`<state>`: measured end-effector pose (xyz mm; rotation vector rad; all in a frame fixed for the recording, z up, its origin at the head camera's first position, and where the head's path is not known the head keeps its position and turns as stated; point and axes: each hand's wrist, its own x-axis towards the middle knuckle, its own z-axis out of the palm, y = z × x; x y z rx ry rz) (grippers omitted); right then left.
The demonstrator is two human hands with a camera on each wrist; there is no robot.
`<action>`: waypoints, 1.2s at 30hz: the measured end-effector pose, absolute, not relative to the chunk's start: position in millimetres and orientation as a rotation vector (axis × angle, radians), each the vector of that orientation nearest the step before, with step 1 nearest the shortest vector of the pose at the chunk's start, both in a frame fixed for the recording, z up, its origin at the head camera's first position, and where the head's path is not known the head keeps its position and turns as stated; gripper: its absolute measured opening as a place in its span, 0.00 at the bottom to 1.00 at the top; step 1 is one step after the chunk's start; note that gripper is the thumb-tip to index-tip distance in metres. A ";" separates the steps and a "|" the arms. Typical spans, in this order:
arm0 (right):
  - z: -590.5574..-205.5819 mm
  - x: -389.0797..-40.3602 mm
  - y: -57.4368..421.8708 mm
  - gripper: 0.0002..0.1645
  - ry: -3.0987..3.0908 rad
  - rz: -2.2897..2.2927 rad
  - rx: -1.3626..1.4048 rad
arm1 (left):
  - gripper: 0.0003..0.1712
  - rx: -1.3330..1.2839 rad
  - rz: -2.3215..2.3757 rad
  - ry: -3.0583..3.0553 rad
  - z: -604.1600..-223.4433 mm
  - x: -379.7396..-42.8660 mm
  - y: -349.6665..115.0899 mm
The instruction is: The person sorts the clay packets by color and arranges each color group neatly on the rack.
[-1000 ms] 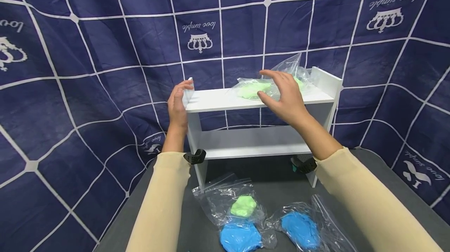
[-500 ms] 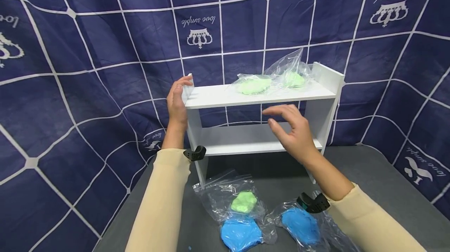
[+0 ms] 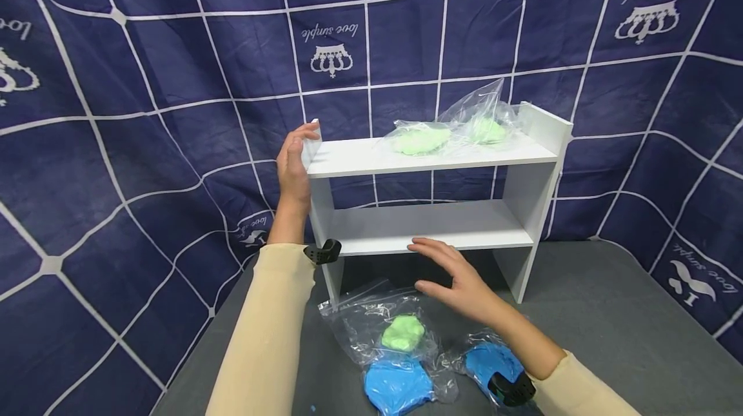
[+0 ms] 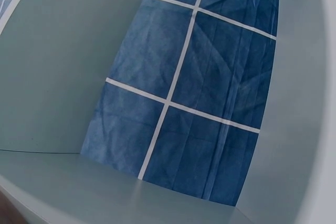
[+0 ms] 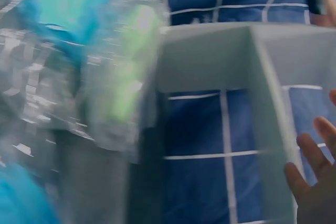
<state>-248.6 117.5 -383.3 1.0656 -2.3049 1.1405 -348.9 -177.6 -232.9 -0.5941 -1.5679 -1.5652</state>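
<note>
In the head view, the left hand (image 3: 295, 168) grips the upper left end of the white shelf unit (image 3: 429, 226), fingers curled over the edge. The right hand (image 3: 463, 282) holds nothing, thumb and fingers apart, near a clear bag (image 3: 360, 322) with a green lump (image 3: 403, 333) on the dark tabletop (image 3: 615, 313). Around it lie a blue lump (image 3: 397, 386) and a second blue lump (image 3: 487, 362), partly behind the right wrist. Two bagged pale-green lumps (image 3: 422, 141) sit on the unit's top board (image 3: 348, 153); gridded blue cloth (image 3: 400, 58) hangs behind.

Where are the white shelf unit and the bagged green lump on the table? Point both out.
White shelf unit (image 3: 428, 222): head view, middle of its lower board.
Bagged green lump (image 3: 403, 333): head view, middle of its top.
</note>
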 end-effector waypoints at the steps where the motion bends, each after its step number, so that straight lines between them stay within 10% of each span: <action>1: -389.5 -247.6 115.8 0.40 -2.342 1.152 1.083 | 0.28 -0.592 -1.568 -1.571 -232.5 -348.8 -177.3; 22: -476.7 -249.3 97.9 0.63 -2.843 1.269 1.208 | 0.28 -0.602 -1.576 -1.568 -224.1 -332.2 -170.2; 36: -485.6 -246.6 97.6 0.59 -2.877 1.241 1.081 | 0.27 -0.615 -1.562 -1.542 -230.5 -348.0 -176.3</action>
